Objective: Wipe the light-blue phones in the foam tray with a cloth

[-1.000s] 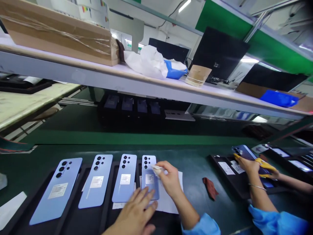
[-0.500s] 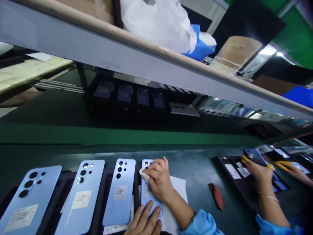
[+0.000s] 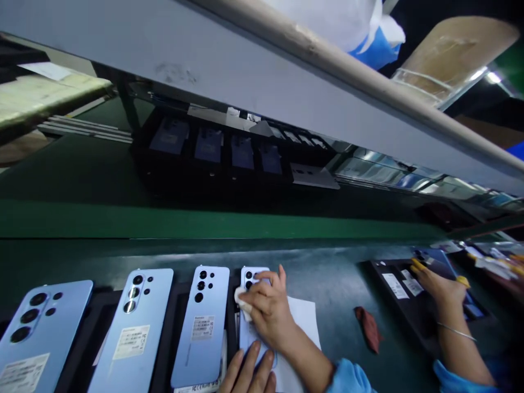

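Observation:
My right hand (image 3: 268,308) is closed on a small white wiping cloth (image 3: 241,300), pressed to the left edge of a light blue phone (image 3: 246,333) just below its cameras. Flat on the lower end of that phone rests my left hand (image 3: 251,374), its fingers spread and its wrist out of view. The two hands cover much of the phone's back. To the left lie several more phones of the same kind, backs up with white labels, among them the nearest phone (image 3: 202,325) and another phone (image 3: 133,327). A white sheet (image 3: 305,322) shows beneath my right forearm.
A dark red cloth (image 3: 368,327) lies right of my arm. Further right, a co-worker's hand (image 3: 442,289) with yellow finger covers is at a black tray (image 3: 399,311). Behind, a dark tray of phones (image 3: 208,144) stands under a grey shelf edge (image 3: 245,71).
The camera view has shifted slightly, bringing the shelf edge closer. My right hand stays on the phone with the cloth, and my left hand stays at its lower end.

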Action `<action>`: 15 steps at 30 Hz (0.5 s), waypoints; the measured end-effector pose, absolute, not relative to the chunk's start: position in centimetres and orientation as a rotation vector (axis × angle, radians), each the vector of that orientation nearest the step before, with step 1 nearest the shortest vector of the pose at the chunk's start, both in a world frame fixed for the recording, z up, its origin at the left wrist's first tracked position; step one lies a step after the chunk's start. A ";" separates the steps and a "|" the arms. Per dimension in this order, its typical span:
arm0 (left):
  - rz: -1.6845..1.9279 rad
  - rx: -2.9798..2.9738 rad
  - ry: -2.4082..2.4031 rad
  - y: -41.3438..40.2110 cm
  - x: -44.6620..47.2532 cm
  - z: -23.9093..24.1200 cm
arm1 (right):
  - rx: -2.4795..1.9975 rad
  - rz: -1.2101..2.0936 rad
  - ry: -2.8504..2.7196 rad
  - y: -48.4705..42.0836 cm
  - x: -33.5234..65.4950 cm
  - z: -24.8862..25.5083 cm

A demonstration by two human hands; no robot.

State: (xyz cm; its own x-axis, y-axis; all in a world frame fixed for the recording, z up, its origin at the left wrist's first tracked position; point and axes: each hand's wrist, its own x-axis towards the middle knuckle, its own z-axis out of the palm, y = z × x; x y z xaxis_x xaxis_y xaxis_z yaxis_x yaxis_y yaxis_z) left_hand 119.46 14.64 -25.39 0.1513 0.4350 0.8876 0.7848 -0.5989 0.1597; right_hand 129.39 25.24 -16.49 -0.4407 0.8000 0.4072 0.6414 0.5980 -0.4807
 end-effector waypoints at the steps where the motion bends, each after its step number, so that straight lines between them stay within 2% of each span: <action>1: -1.434 -2.116 -1.181 14.7 119.5 -25.1 | -1.152 0.334 -2.197 26.3 128.7 -16.3; 6: -1.465 -2.168 -1.167 14.8 119.3 -24.6 | -1.344 0.288 -2.041 30.5 128.8 -15.7; 10: -1.484 -2.145 -1.163 14.9 119.2 -24.5 | -1.362 0.226 -2.041 26.7 131.2 -16.5; 15: -1.321 -2.382 -1.049 14.6 117.5 -23.4 | -1.219 0.264 -2.191 23.4 129.8 -16.7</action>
State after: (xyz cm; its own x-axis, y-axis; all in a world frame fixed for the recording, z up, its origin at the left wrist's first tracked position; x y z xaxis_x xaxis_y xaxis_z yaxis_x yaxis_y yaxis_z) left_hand 117.47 14.65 -23.35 0.3405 0.4794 0.8088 0.6792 -0.7203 0.1410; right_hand 129.77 23.37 -16.68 -0.3896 0.8229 0.4135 0.7012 0.5561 -0.4461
